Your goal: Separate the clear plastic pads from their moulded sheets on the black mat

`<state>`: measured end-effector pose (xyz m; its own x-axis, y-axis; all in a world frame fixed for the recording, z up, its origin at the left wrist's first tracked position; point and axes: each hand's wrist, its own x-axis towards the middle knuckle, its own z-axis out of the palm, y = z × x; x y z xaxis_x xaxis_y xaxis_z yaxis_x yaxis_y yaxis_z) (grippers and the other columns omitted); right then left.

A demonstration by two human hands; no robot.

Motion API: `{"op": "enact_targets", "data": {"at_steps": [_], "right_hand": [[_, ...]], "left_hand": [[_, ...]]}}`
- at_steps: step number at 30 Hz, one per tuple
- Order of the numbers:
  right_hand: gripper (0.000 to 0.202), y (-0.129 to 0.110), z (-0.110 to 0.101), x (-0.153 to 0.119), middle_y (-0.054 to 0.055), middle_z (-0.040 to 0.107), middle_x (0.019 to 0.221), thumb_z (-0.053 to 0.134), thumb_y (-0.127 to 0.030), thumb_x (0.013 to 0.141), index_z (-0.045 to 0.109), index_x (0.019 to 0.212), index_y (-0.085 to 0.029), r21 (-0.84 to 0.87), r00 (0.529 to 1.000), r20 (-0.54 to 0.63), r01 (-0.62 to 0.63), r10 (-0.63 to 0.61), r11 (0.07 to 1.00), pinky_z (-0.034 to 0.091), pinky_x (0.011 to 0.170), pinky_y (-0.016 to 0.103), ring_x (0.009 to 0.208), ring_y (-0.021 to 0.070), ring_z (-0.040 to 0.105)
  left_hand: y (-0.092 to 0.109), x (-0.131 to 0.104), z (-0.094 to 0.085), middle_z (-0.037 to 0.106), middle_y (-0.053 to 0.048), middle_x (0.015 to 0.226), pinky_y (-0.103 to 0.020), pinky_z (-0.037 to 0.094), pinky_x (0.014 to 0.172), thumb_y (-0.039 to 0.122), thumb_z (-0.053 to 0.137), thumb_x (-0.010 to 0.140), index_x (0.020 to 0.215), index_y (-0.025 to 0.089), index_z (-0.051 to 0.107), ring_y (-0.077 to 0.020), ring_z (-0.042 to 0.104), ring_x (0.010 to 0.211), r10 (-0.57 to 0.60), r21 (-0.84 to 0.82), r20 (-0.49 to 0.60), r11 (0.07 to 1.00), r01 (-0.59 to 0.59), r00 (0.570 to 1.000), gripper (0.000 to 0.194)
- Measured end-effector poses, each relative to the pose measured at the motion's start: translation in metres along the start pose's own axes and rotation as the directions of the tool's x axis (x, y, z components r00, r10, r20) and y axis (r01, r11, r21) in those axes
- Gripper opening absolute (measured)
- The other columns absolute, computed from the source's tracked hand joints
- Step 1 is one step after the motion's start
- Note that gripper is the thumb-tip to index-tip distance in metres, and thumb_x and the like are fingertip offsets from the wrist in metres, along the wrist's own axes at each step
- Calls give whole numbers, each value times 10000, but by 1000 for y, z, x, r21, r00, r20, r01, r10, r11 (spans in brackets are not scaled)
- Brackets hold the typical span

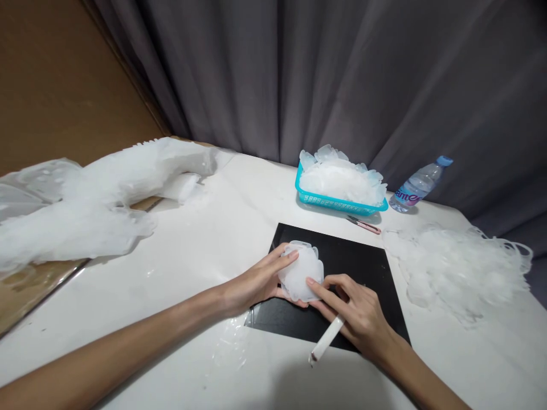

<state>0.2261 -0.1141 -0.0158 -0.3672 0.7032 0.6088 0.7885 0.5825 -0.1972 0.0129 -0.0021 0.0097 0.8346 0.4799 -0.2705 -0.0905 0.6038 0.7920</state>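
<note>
In the head view my left hand (276, 276) grips a small stack of thin, frosted white translucent pieces (302, 270), thumb on top and fingers underneath. The pieces have rounded edges and are held above a black mat (342, 250). My right hand (352, 307) presses its index fingertip on the stack's lower right edge. A slim white-handled tool (327, 340) is tucked in the same hand, its visible end pointing down toward me. The tool's other end is hidden by the fingers, so its kind does not show.
A turquoise basket (337, 203) heaped with similar pieces stands behind the mat, a pink cutter (363, 224) before it. A water bottle (421, 185) leans beside it. Stringy translucent scraps (457, 273) lie right; large translucent sheets (106, 193) pile left. A grey curtain (273, 74) hangs behind.
</note>
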Motion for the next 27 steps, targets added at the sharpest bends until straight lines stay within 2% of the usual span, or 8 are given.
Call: {"op": "enact_targets", "data": {"at_steps": [2, 4, 7, 9, 14, 19, 22, 27], "right_hand": [[441, 0, -2, -1, 75, 687, 987, 654, -218, 989, 615, 1427, -238, 83, 998, 25, -65, 64, 994, 517, 634, 257, 767, 160, 657], [493, 0, -1, -1, 88, 664, 1057, 639, -261, 995, 556, 1481, -267, 144, 981, 8, -194, 195, 970, 539, 654, 278, 788, 175, 652], [564, -1, 5, -1, 83, 653, 1102, 650, -319, 986, 477, 1521, -270, 212, 892, 0, -442, 452, 871, 541, 661, 298, 734, 167, 596], [518, 0, 8, 0, 46, 669, 1039, 681, -331, 967, 525, 1457, -267, 295, 835, 55, -537, 547, 790, 512, 628, 282, 654, 142, 528], [169, 3, 4, 5, 13, 655, 882, 697, -317, 949, 709, 1093, -229, 463, 793, 87, -568, 602, 680, 434, 592, 254, 651, 129, 504], [190, 9, -6, 6, -3, 657, 758, 710, -377, 929, 739, 997, -202, 506, 692, 123, -660, 711, 555, 377, 527, 255, 554, 111, 423], [196, 18, -9, 1, 10, 700, 782, 706, -386, 935, 762, 1009, -213, 443, 692, 157, -687, 704, 576, 390, 544, 271, 568, 125, 454], [196, 33, -11, -5, 48, 744, 937, 625, -370, 999, 777, 1001, -246, 252, 784, 125, -618, 608, 745, 469, 765, 346, 820, 208, 622]], "left_hand": [[0, 0, 0, 631, -130, 1277, -423, 624, 835, 504, 579, 1013, 1245, 222, 555, -270, 684, 1059, -1, 0, -9, 1000, 1, 1000, 366], [-1, 0, 1, 617, -139, 1298, -419, 629, 808, 505, 579, 1013, 1271, 223, 558, -277, 677, 1066, 6, 4, -19, 1000, -6, 1000, 383], [-2, 1, 2, 603, -145, 1325, -415, 636, 780, 457, 633, 993, 1315, 229, 543, -278, 671, 1069, 11, 15, -52, 1000, -10, 999, 404], [-3, 1, 2, 620, -136, 1289, -408, 636, 773, 427, 663, 979, 1318, 229, 537, -275, 671, 1063, 4, 31, -74, 1000, -1, 997, 413], [-4, 1, 1, 630, -117, 1272, -414, 638, 784, 397, 697, 958, 1297, 234, 557, -284, 673, 1077, 13, 47, -84, 999, -9, 996, 401], [3, 2, -2, 633, -122, 1323, -436, 652, 820, 360, 659, 989, 1295, 230, 586, -275, 689, 1057, 84, 52, -154, 996, -77, 984, 341], [14, 2, -7, 640, -114, 1332, -436, 663, 821, 327, 674, 979, 1260, 233, 613, -283, 709, 1049, 188, 102, -224, 980, -169, 956, 303], [28, 5, -17, 644, -94, 1329, -389, 678, 782, 306, 710, 952, 1201, 238, 635, -280, 720, 1045, 294, 183, -267, 951, -251, 918, 269]]}}
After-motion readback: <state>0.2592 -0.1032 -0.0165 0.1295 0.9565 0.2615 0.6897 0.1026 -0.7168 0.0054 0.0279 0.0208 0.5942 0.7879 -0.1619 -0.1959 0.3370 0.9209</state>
